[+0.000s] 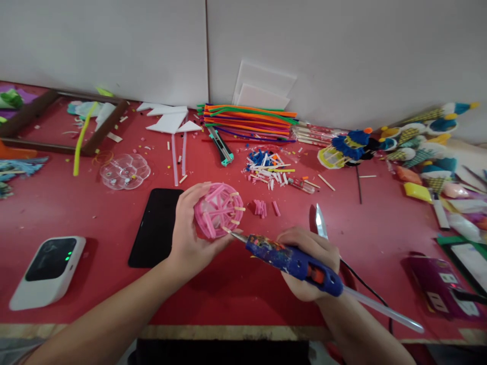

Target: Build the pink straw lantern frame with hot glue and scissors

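My left hand [192, 230] is wrapped round a small pink wheel-like craft piece [218, 210], with pink spokes and pale wooden stick ends along its right side. My right hand [310, 258] grips a blue glue gun [294, 261] with a clear glue stick [384, 306] out of its back. The gun's metal nozzle points left, at the lower right rim of the pink piece; whether it touches, I cannot tell. Short pink pieces [261, 208] lie on the red table just right of the craft piece. Scissors [320, 221] lie behind my right hand, their handles partly hidden.
A black phone [155, 228] lies beside my left hand, and a white device [49, 274] stands farther left. Behind are a utility knife [220, 147], pipe cleaners [247, 121] and cut scraps [270, 167]. A cord runs behind my right wrist to a purple power strip [441, 286].
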`<state>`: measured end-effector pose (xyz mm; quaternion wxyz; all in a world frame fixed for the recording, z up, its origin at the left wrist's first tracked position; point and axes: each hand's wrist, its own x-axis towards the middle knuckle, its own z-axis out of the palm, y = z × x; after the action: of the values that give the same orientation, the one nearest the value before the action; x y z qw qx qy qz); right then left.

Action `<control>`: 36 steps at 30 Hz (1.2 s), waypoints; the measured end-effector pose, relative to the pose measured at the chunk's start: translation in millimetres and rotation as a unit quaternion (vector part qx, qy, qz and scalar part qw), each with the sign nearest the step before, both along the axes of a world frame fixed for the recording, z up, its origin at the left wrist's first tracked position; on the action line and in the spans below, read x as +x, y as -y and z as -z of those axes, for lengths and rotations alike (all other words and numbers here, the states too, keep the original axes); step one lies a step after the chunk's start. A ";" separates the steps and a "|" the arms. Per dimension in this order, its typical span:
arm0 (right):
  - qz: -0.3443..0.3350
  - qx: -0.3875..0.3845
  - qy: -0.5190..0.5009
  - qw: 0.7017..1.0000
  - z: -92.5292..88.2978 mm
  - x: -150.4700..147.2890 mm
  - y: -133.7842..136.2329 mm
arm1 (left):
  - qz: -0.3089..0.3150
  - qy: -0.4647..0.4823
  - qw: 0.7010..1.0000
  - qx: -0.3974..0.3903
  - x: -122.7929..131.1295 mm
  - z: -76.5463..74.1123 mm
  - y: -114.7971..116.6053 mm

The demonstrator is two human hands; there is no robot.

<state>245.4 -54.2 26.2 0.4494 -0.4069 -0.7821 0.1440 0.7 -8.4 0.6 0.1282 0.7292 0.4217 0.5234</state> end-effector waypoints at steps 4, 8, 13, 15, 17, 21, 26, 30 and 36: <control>0.010 0.010 0.003 1.000 -2.4 -1.8 -0.8 | 0.006 0.002 1.000 0.001 0.3 -2.4 0.5; 0.028 0.010 0.002 1.000 -4.5 -4.5 -1.4 | 0.006 -0.014 1.000 0.001 1.0 -6.1 0.8; 0.036 0.013 0.007 0.999 -2.6 -3.7 -0.2 | 0.004 -0.025 1.000 0.016 1.0 -7.9 0.2; 0.030 0.020 0.008 0.999 -1.8 -3.4 -0.2 | 0.007 -0.021 1.000 0.017 0.6 -7.5 0.0; 0.021 0.026 0.009 0.999 -1.4 -3.5 -0.6 | 0.005 -0.021 1.000 0.015 0.3 -6.9 0.0; 0.009 0.037 0.013 0.999 -1.3 -3.6 -1.6 | -0.020 -0.024 1.000 -0.005 0.3 -4.7 1.0; -0.003 0.022 0.001 1.000 -2.5 -1.5 0.2 | -0.030 0.039 0.998 -0.041 4.1 -0.7 0.6; -0.001 0.013 -0.003 1.000 -4.9 0.2 1.5 | -0.004 0.087 0.996 -0.030 6.8 -0.3 -2.0; 0.053 -0.031 -0.077 0.995 -2.3 0.4 7.6 | 0.049 0.136 0.985 -0.097 4.4 -0.3 -0.4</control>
<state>245.8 -61.8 28.5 0.5022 -0.4491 -0.7180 0.1748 5.1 -7.9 0.9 0.2796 0.6553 0.4127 0.5675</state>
